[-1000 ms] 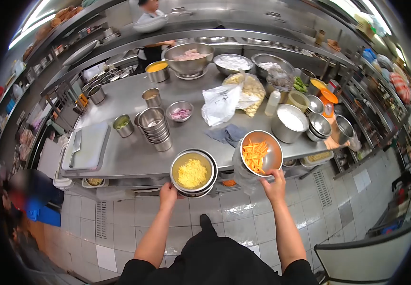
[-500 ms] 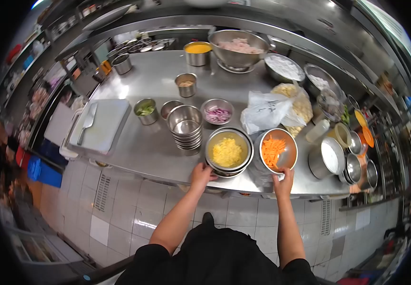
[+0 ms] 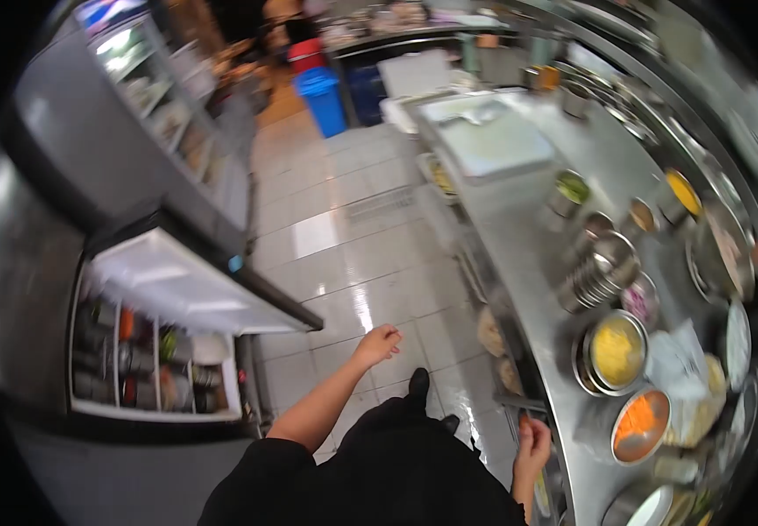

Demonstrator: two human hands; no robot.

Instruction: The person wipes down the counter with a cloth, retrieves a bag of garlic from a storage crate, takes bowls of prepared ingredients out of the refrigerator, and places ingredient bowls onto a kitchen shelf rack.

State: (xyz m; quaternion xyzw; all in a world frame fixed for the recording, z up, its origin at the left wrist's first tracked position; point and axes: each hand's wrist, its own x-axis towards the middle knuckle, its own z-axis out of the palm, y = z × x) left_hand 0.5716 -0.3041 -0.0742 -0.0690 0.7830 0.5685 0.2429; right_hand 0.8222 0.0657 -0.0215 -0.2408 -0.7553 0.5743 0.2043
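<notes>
My left hand (image 3: 380,345) hangs over the tiled floor, its fingers curled in with nothing visible in them. Beside the front edge of the steel table, my right hand (image 3: 532,445) has its fingers closed. A small orange-brown spot shows at its fingertips, too blurred to name. Closest to this hand on the table is a metal bowl of orange carrot strips (image 3: 637,426). Behind it stands a stack of bowls with chopped yellow food (image 3: 616,351) on top. Neither hand touches these bowls.
At left, an open refrigerated drawer (image 3: 155,368) holds containers, below a raised lid (image 3: 195,276). The steel table (image 3: 519,237) on the right bears nested metal cups (image 3: 602,267), a white cutting board (image 3: 493,145) and a plastic bag (image 3: 675,358). A blue bin (image 3: 322,101) stands farther off.
The view has swung left toward the open refrigerated drawer. My left hand has left the bowl stack and my right hand has let go of the carrot bowl.
</notes>
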